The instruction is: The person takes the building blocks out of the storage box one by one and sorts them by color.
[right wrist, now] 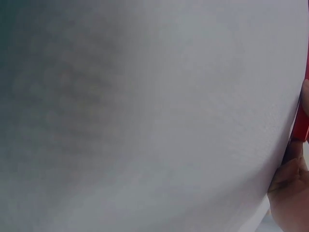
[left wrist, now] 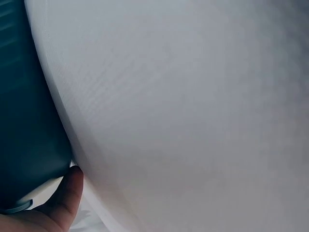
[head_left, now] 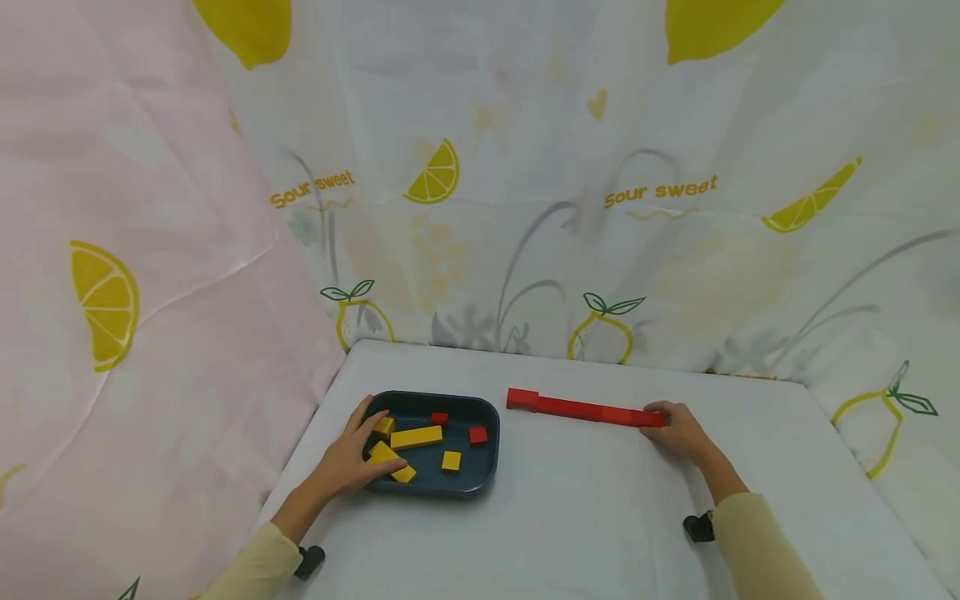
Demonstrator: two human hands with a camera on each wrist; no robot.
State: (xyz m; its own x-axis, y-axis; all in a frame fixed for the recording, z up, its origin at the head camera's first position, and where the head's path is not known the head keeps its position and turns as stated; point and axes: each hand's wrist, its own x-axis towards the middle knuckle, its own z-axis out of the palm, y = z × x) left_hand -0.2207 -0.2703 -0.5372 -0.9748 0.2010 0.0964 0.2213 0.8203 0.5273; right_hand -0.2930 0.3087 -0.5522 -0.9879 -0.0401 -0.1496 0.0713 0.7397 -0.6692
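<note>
My left hand (head_left: 348, 460) reaches over the left rim of a dark blue-grey tray (head_left: 491, 454), fingers and thumb spread about the yellow blocks at that side. Whether it touches a yellow block (head_left: 381, 453) cannot be told. Farther right, my right hand (head_left: 677, 431) pinches the right end of a row of red blocks (head_left: 577, 408) lying end to end on the white cloth. A fingertip against the end of a red block (right wrist: 300, 126) shows at the edge of the right wrist view. The left wrist view has the tray (left wrist: 29, 111) beside a finger (left wrist: 70, 195).
Inside the tray lie a long yellow block (head_left: 416, 437), a yellow cube (head_left: 451, 462) and small red blocks (head_left: 477, 435). White cloth (head_left: 585, 517) covers the table. A lemon-print curtain (head_left: 480, 250) hangs behind it and at the sides.
</note>
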